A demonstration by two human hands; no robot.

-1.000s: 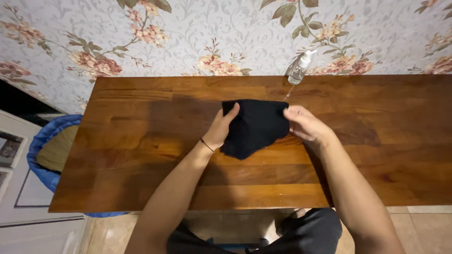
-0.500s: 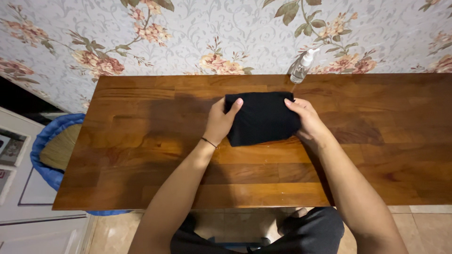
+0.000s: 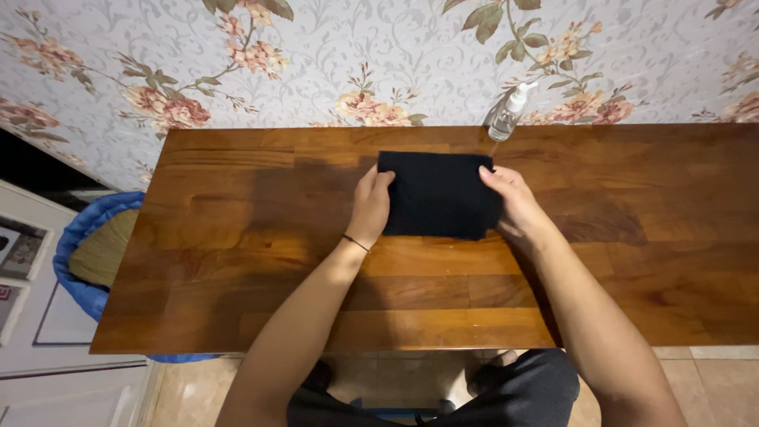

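Observation:
A folded black cloth (image 3: 437,194) lies flat as a rectangle on the wooden table (image 3: 237,261), near its far edge. My left hand (image 3: 370,207) rests on the cloth's left edge with the fingers pressed on the fabric. My right hand (image 3: 512,202) holds the cloth's right edge, fingertips at its upper right corner. A thin dark band circles my left wrist.
A clear spray bottle (image 3: 506,113) with a white nozzle stands at the table's back edge, just beyond the cloth's right corner. Floral wallpaper backs the table. A blue basket (image 3: 83,249) with a straw-coloured item sits on the floor at the left.
The cloth was held bunched and lifted off the table; it now lies flat and squared, a little farther back. Both hands have moved with it to its side edges.

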